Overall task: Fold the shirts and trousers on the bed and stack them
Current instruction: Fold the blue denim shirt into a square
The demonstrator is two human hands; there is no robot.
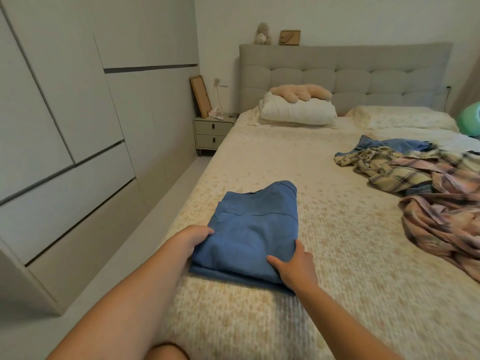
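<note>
My left hand (193, 240) grips the left edge of the folded blue trousers (253, 229), fingers curled over the top layer and thumb tucked out of sight at the side. My right hand (294, 266) holds the near right corner of the same bundle, thumb lying across the top of the cloth and fingers wrapped down around its edge. The trousers sit as a neat rectangle near the left side of the bed (324, 255), on the cream patterned cover, with the waistband end pointing toward the far headboard (345, 74). Well apart from them, on the right side of the bed, lies an unfolded heap: a pale plaid shirt (389, 167), a pinkish plaid shirt (446, 216) nearer to me and running off the right edge of view, and a crumpled blue garment (392, 146) just beyond them. At the far end a white pillow (298, 113) carries a beige plush toy (301, 92). A small nightstand (211, 131) stands on the left, beside the bed's far corner, next to the wardrobe doors (78, 126).
</note>
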